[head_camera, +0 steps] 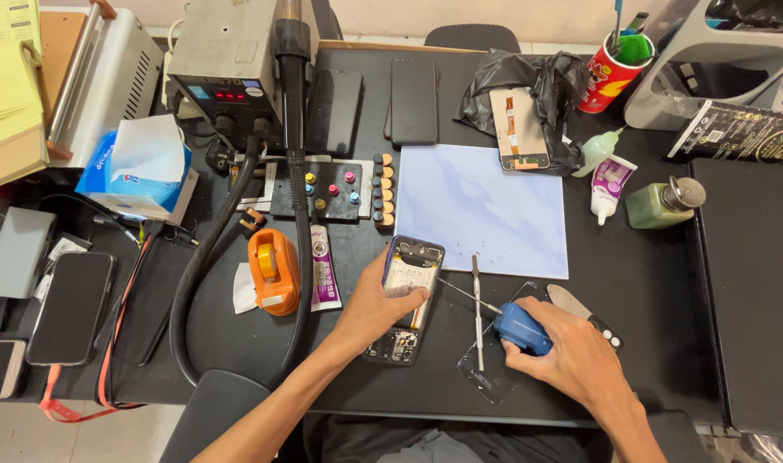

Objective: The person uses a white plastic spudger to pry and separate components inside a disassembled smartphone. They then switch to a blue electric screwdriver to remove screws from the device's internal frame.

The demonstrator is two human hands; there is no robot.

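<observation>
Pinning the phone point(406, 296) flat, the left hand point(376, 307) lies across its middle, fingers point(409, 300) spread over the pale battery and thumb at the left edge. The phone is opened, back off: dark circuit parts show above the fingers and again below the palm, inside a thin bluish frame. It sits on the black surface point(649, 283), just right of the left wrist line.

The right hand point(572, 356) is curled tight around a screwdriver point(516, 324), fingers closed on its rounded blue handle. The thin metal shaft runs up-left from those fingers, its tip at the phone's right edge, close by the left fingertips.

Between the two hands a slim steel tool point(477, 304) lies upright on the surface, narrow and shiny. Under the right fingers lies a clear, glossy sheet point(486, 373), rounded at the corners. Just beyond the right knuckles, a flat metal blade point(572, 302) with a dark handle.

Beyond both hands, a pale blue mat point(486, 206), smooth and square. Left of the left hand, a purple-and-white tube point(324, 276) and a rounded orange tape dispenser point(273, 271), with a thick black hose point(301, 249) between them.
</observation>
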